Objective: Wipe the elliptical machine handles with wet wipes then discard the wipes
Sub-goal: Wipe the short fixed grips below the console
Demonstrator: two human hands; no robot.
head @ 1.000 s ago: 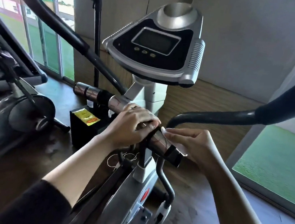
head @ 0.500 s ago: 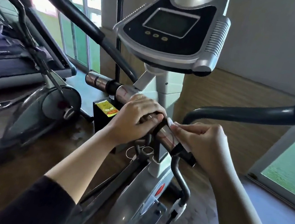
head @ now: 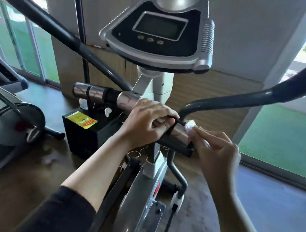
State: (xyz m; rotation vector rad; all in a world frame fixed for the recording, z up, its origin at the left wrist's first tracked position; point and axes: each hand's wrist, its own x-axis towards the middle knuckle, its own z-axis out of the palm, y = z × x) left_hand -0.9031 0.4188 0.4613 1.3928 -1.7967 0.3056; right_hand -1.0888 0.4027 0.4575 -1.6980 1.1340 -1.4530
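Note:
The elliptical's short horizontal handlebar runs across the middle of the head view, silvery with black bands. My left hand is wrapped around its centre-right part, just left of a black band. My right hand pinches a small white wet wipe and presses it against the silver right end of the bar. Two long dark swing handles rise on either side: the left one and the right one. The console sits above.
A black box with a yellow sticker stands on the wooden floor to the left of the machine's post. Another exercise machine fills the far left. Glass doors with green turf outside lie left and right.
The view has swung to face the console squarely. My right hand has slid toward the bar's right end, and the bunched white wipe now shows at my fingertips. My left hand keeps its grip.

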